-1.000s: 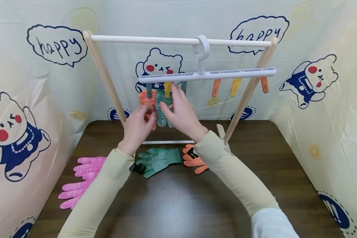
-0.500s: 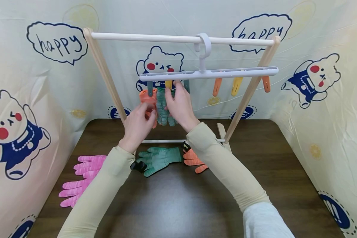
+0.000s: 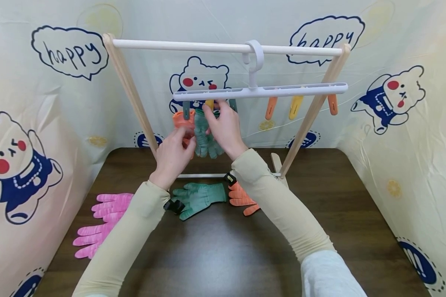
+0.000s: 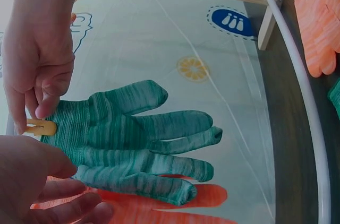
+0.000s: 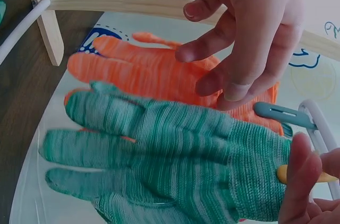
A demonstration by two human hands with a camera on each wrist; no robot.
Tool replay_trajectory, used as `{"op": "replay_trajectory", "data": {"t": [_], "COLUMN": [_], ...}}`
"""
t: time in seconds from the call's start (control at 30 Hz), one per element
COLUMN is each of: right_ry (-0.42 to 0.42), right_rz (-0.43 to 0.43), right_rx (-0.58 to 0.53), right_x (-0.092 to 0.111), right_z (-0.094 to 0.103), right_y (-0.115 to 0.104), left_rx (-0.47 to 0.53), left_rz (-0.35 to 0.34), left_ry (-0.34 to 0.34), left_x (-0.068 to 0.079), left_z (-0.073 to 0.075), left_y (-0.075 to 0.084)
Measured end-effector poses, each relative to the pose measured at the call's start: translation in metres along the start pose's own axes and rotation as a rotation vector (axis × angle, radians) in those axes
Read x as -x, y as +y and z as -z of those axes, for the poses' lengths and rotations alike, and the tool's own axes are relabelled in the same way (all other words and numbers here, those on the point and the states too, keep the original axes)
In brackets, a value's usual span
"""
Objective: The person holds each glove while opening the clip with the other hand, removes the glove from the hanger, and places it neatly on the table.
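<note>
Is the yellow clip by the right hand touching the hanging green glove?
Touching. The left wrist view shows it: the tip of the yellow clip lies over the cuff edge of the hanging green glove, no gap between.

Six clips (image 3: 295, 108), two green gloves (image 3: 208, 196), two orange gloves (image 3: 241, 197), one hanger (image 3: 290, 90)

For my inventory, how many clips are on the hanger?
6. Left of hook: teal clip, yellow clip, second teal clip. Right: orange clip, second yellow clip, second orange clip. Others may be hidden.
</note>
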State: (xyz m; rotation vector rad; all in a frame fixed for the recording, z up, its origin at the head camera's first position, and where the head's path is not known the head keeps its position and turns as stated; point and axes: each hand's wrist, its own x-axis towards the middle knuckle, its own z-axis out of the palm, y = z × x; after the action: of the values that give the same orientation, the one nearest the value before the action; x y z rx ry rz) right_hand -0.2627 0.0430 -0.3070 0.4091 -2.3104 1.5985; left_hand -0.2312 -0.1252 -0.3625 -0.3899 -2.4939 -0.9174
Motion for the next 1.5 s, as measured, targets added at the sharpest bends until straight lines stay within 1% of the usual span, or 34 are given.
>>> {"op": "replay_trajectory", "data": {"t": [0.13,0.23,0.43,0.63,0.83,1.2,1.5], "right_ry": [0.011,0.007,-0.022,-0.051,-0.062,-0.064,-0.037], "right_rz": [-0.005,-0.025,-0.073,-0.096,-0.102,-0.139,-0.135], "right_rx": [-0.006,-0.005,-0.028,-0.071,-0.084,-0.126,-0.136], "right_x": [0.0,0.002,0.005,0.005,0.003,0.002,0.0], "right_z": [0.001,0.002,0.006,0.008,0.01,0.012,0.011], "right_y": [-0.001,-0.004,-0.01,-0.011,-0.01,-0.012,-0.01], "left_rx": [0.001,0.0,0.008,0.022,0.034,0.015,0.031], "left_rz": [0.005,0.012,0.031,0.05,0.032,-0.003,-0.014], "left_ry": [-0.003,-0.004,-0.002,0.003,0.028,0.061,0.068], "left_x": [-0.001,-0.002,-0.002,-0.002,-0.003,-0.001,-0.001], "left_z": [0.0,-0.001,-0.001,-0.001,0.0,0.0,-0.001], "left_y": [0.001,0.001,0.004,0.007,0.009,0.01,0.01]}}
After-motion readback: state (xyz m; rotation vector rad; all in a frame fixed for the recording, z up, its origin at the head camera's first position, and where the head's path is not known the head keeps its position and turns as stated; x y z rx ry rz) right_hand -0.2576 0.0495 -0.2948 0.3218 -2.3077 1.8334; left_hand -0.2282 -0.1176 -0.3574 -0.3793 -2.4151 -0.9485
